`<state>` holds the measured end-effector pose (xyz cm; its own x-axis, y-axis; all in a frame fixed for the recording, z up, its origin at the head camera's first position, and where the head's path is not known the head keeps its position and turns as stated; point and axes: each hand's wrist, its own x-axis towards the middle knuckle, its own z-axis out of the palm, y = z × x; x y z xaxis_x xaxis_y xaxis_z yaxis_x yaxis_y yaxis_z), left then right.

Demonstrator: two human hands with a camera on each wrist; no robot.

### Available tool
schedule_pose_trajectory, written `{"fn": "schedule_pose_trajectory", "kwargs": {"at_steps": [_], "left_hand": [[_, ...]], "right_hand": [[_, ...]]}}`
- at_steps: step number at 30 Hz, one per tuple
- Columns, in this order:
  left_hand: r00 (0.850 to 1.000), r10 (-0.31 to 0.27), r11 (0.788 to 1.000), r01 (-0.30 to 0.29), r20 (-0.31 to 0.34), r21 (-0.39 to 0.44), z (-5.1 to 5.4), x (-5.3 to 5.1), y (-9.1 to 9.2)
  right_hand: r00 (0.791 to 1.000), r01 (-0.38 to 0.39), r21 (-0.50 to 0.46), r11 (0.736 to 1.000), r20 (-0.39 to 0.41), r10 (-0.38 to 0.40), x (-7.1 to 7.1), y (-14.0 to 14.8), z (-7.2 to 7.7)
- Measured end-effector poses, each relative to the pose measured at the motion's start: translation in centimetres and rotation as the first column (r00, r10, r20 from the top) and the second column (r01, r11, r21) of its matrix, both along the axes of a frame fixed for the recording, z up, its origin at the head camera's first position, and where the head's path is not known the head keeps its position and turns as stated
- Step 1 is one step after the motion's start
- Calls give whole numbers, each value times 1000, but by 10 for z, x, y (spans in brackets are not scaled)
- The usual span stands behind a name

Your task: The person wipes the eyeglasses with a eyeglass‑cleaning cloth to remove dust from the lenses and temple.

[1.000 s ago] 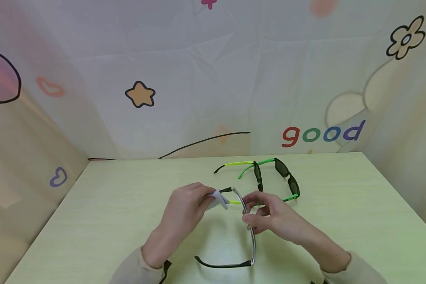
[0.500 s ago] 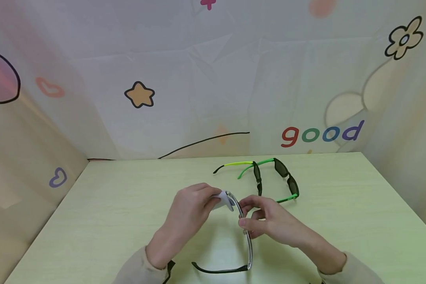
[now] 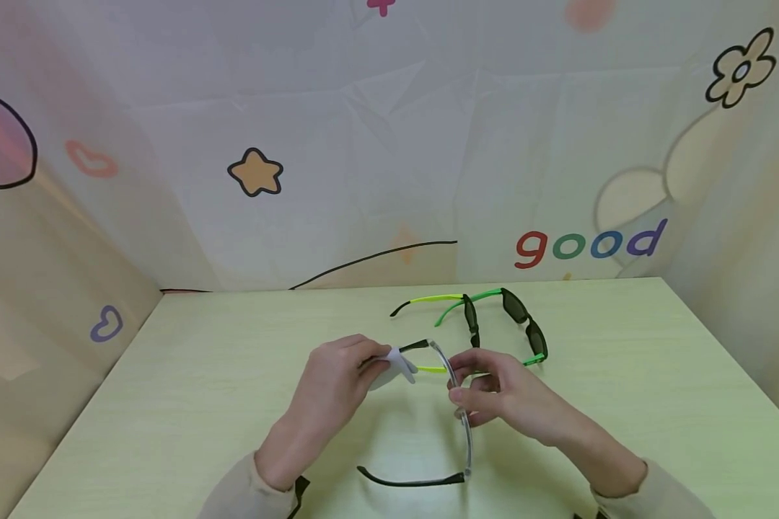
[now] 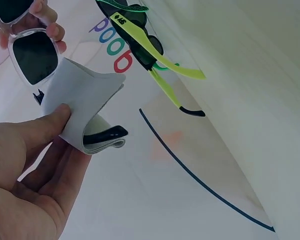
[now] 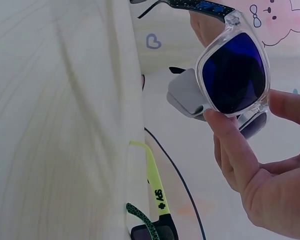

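Clear-framed sunglasses with dark lenses and black temples are held up over the table, temples pointing left. My right hand pinches them at the middle of the front, near the bridge. My left hand pinches a pale grey cloth folded round the far temple. In the left wrist view the temple's black tip pokes out of the fold under my thumb. A dark bluish lens faces the right wrist camera; the cloth lies behind it there.
Behind my hands, yellow-templed sunglasses and green-templed sunglasses rest with temples unfolded on the pale wooden table. They stand close together and partly overlap. A printed curtain hangs behind the table.
My left hand slid the cloth right along the temple to the hinge, then back left, baring part of the temple again. The held sunglasses shifted slightly left and then right with my right hand.
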<state>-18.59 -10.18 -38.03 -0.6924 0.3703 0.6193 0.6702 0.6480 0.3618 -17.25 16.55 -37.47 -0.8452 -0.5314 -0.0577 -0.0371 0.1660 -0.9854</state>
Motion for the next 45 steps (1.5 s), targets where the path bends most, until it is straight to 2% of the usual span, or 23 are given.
{"fn": "schedule_pose_trajectory", "kwargs": {"at_steps": [8,12,17,24,28,34,40,45], "left_hand": [[997,57,998,-58,59,10,-3,2,-11],[991,94,995,-95,99,10,-5,3,-17],[983,141,990,-142,115,3,-7,3,-26],[986,131,990,-134,101,30,0,5,-32],[991,91,995,-95,101,41,3,6,-33],[997,-55,997,52,57,57,6,10,-34],[984,-180,983,180,8,42,7,14,-31],[973,-229,973,229,-42,9,6,17,-24]], "right_hand": [[1000,18,-1,1000,-4,-18,-3,8,3],[999,36,-11,999,-12,-36,-5,13,4],[997,76,-38,996,-31,-77,-10,19,5],[989,145,-65,987,-14,-146,-14,24,3],[982,190,-58,980,-8,-190,-17,26,3],[971,239,-37,970,2,-240,-21,30,5],[964,267,-29,963,21,-266,-23,30,5],[959,281,-32,959,46,-279,-25,26,4]]}}
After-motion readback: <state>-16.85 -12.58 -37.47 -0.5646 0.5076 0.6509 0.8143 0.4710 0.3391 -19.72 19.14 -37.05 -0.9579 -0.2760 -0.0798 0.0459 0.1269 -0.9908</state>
